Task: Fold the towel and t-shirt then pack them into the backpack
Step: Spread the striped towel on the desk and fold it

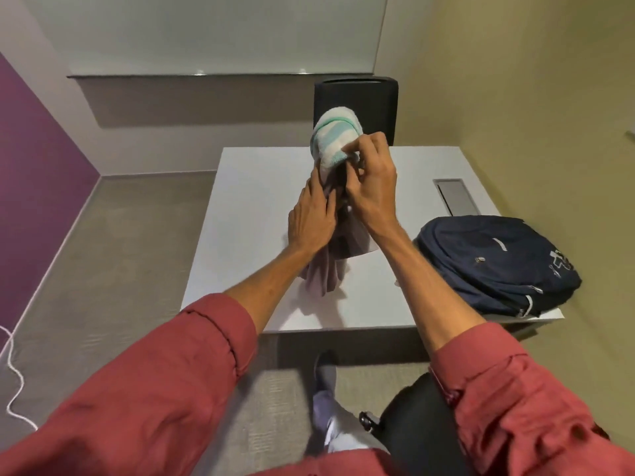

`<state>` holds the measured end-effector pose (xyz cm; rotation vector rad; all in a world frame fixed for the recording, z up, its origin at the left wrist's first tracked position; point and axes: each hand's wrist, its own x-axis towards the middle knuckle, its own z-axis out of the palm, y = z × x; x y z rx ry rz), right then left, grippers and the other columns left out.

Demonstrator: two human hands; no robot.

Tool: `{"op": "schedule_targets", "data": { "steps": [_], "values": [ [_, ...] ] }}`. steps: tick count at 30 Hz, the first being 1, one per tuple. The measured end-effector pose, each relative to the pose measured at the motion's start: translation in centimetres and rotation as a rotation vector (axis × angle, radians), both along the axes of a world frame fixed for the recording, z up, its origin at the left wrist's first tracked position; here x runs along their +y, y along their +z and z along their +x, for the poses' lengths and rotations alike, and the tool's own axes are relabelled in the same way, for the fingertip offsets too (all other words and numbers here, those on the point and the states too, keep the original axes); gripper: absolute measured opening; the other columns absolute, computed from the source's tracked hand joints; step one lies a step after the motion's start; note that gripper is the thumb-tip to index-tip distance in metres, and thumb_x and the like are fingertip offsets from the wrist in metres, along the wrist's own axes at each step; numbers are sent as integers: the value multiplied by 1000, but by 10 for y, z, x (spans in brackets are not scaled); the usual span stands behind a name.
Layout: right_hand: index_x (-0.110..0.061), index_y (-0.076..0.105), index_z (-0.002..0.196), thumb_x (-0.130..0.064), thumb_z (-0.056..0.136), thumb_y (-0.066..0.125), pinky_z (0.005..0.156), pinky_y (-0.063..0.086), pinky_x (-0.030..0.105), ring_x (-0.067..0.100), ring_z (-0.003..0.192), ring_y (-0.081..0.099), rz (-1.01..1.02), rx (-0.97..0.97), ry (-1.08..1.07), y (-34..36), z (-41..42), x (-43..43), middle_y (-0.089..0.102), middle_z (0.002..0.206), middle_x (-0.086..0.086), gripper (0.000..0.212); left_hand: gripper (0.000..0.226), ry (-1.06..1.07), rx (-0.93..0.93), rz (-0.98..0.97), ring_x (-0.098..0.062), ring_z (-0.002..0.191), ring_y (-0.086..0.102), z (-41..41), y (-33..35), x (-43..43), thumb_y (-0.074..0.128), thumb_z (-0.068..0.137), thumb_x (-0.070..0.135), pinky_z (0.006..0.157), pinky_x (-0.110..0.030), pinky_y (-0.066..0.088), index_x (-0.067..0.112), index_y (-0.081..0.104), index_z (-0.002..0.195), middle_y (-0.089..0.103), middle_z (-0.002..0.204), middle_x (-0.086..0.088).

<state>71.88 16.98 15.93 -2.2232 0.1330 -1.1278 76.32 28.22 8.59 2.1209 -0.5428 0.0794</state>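
A white table [240, 235] fills the middle of the view, standing on grey carpet with a black chair [357, 97] pushed up to its far edge. On the table's near right corner lies a navy backpack [494, 262], on its side and slightly overhanging the edge, well apart from the cloth.

Above the middle of the table, 2 pieces of cloth are held up together as 1 bundle. The grey t-shirt [330, 269] is the lower and longer part. It hangs in loose, unfolded drapes under the forearms, and its bottom end touches the tabletop. The towel [335, 139], white with pale green stripes, is bunched into a rounded lump at the top of the bundle, clear of the table and in front of the chair back.

The right hand [372, 187] is on the right side of the bundle. Its thumb and forefinger pinch the lower edge of the towel, and its other fingers are curled in below. The left hand [311, 221] lies against the left side of the t-shirt with its fingers nearly straight, pointing up along the cloth. Its thumb and fingertips are hidden by fabric, so I cannot tell whether it grips or only presses.

Both forearms come out of rolled red sleeves [171, 389]. A grey hatch [455, 197] is set into the tabletop beyond the backpack.
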Motion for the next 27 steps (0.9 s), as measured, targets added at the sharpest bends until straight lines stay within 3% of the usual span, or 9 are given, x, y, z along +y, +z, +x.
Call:
{"op": "schedule_targets", "data": {
  "steps": [10,21,24,27],
  "values": [
    [-2,67,114,-11,104,66,89,54,7,9,103,59,39,102,187,-2,157,-70,60,121,11,13,63,218,69,-16,-25,140,60,142,-9,-69,27,110,69,115,-50,53,39,20,165,53,159,3],
    [0,70,109,-2,99,68,88,47,2,8,104,57,68,115,180,-4,282,-106,61,117,12,10,65,247,55,64,-27,131,67,259,-4,-103,38,113,58,108,-49,58,30,21,168,58,155,0],
    [0,70,110,-3,100,68,91,49,4,9,106,58,53,101,177,1,313,-110,61,119,13,11,63,240,37,65,-28,126,68,292,1,-105,40,112,57,105,-52,59,30,23,167,60,151,-1],
    [0,70,112,-6,101,69,94,57,17,16,112,62,86,102,153,7,340,-110,60,123,13,13,63,230,24,84,-27,125,69,326,6,-106,38,112,60,103,-53,60,31,23,166,61,150,-2]
  ]
}}
